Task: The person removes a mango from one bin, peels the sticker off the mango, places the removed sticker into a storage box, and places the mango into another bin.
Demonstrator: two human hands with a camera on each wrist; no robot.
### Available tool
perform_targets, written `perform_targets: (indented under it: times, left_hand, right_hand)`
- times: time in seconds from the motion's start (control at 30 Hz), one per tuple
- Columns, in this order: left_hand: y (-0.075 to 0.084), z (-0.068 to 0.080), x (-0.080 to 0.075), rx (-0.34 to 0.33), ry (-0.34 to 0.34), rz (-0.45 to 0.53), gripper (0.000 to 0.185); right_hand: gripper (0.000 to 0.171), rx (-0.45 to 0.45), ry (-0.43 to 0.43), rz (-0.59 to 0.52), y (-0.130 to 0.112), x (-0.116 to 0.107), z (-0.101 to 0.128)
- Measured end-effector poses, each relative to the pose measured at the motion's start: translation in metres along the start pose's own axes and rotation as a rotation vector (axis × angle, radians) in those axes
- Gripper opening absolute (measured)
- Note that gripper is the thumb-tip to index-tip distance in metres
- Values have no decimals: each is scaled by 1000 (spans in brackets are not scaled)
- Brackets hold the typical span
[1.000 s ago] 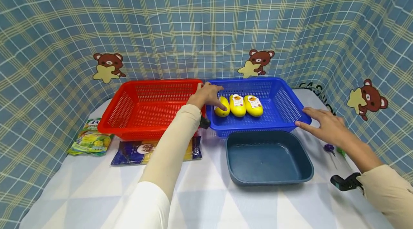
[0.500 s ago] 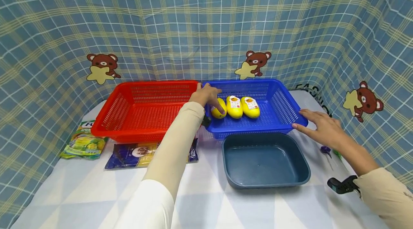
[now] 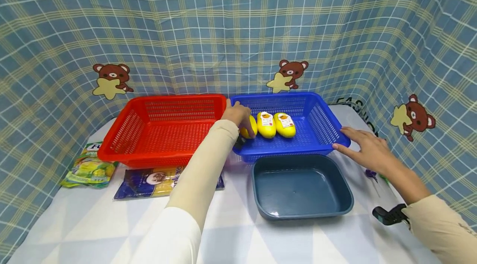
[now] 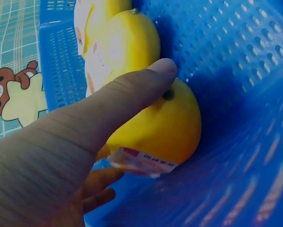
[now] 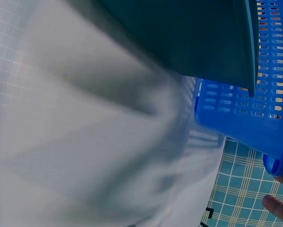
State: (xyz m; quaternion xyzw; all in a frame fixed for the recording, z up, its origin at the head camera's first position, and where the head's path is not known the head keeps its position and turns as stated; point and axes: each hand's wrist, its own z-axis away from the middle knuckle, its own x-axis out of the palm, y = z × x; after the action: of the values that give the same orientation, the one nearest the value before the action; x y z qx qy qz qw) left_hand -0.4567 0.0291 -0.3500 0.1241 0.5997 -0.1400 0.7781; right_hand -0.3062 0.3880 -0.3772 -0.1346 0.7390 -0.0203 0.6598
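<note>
Three oval yellow melons with white labels lie side by side in the blue basket [image 3: 311, 140]. My left hand [image 3: 237, 115] grips the leftmost melon [image 4: 179, 120]. Its thumb lies across the top near the stem end, and the other fingers reach down the far side beside the label. The middle melon [image 3: 266, 126] and the right melon [image 3: 285, 126] rest just beyond. At the front right corner of the same basket, my right hand [image 3: 367, 148] touches the rim with its fingers extended; in the right wrist view only some fingertips [image 5: 277, 208] show.
A red basket [image 3: 149, 157] stands left of the blue one. In front are a dark blue-grey tub [image 3: 298, 191], a blue and yellow packet [image 3: 138, 183] and a green packet [image 3: 89, 169]. A purple-wrapped lollipop [image 3: 370, 174] lies under the right forearm.
My left hand has moved down onto the leftmost melon, and its fingers have come round it. My right hand stays at the basket corner. The head view has shifted slightly.
</note>
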Motion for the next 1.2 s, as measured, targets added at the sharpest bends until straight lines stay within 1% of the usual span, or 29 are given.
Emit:
perform_targets:
  times: [0.13, 0.23, 0.3, 0.4, 0.47, 0.53, 0.67, 0.77, 0.87, 1.0, 1.07, 1.2]
  left_hand:
    - [-2, 3, 4, -10, 5, -6, 76]
    - [-5, 3, 4, 7, -3, -1, 73]
    - [-8, 2, 2, 18, -15, 3, 77]
    - [-11, -1, -1, 31, -21, 32, 89]
    - [-12, -1, -3, 37, -19, 55, 97]
    - [-12, 0, -4, 47, -6, 68, 99]
    - [-10, 4, -8, 67, 23, 37, 98]
    - [-8, 7, -12, 71, 40, 22, 98]
    - [-5, 9, -16, 81, 38, 24, 101]
    - [0, 14, -23, 122, 39, 9, 101]
    - [2, 18, -26, 141, 55, -2, 100]
    - [4, 22, -30, 149, 68, -24, 100]
  right_hand:
    - [81, -9, 5, -6, -3, 3, 1]
    - [80, -17, 22, -18, -4, 5, 2]
    - [78, -25, 38, -23, -4, 5, 3]
    - [77, -32, 56, -20, -3, 4, 3]
    - [77, -27, 53, -20, -4, 3, 2]
    - [79, -17, 41, -22, -4, 2, 1]
    - [81, 5, 15, -37, -5, 2, -1]
    - [81, 9, 16, -47, -4, 3, 0]
    - [81, 10, 17, -55, -3, 3, 1]
    - [82, 17, 5, -62, -1, 3, 3]
    - [82, 24, -4, -68, 1, 3, 3]
    - [83, 33, -17, -72, 3, 4, 2]
